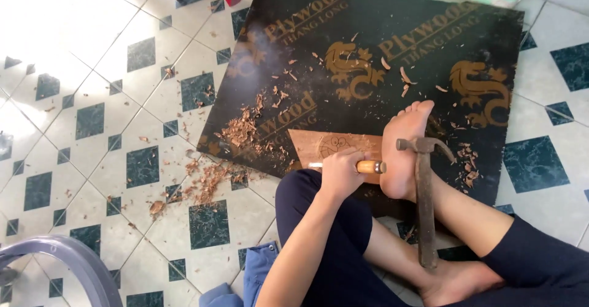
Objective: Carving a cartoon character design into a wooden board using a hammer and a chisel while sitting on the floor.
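Your left hand (pixel 339 173) is wrapped tight round a chisel (pixel 370 166), its wooden handle sticking out toward your foot (pixel 404 150), forearm reaching up from the lower edge. Your right hand (pixel 455 282) grips the bottom of a hammer (pixel 424 196), the shaft standing upright and the head just beside the chisel's butt. The chisel lies on a small wood panel (pixel 325 145) on a black board (pixel 368 68), with shavings (pixel 245 129) scattered left onto the tiled floor (pixel 92 98).

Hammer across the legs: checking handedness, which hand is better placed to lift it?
Likely right. The left hand grips the chisel on the wood panel; the hammer lies to its right, though the right hand is out of view.
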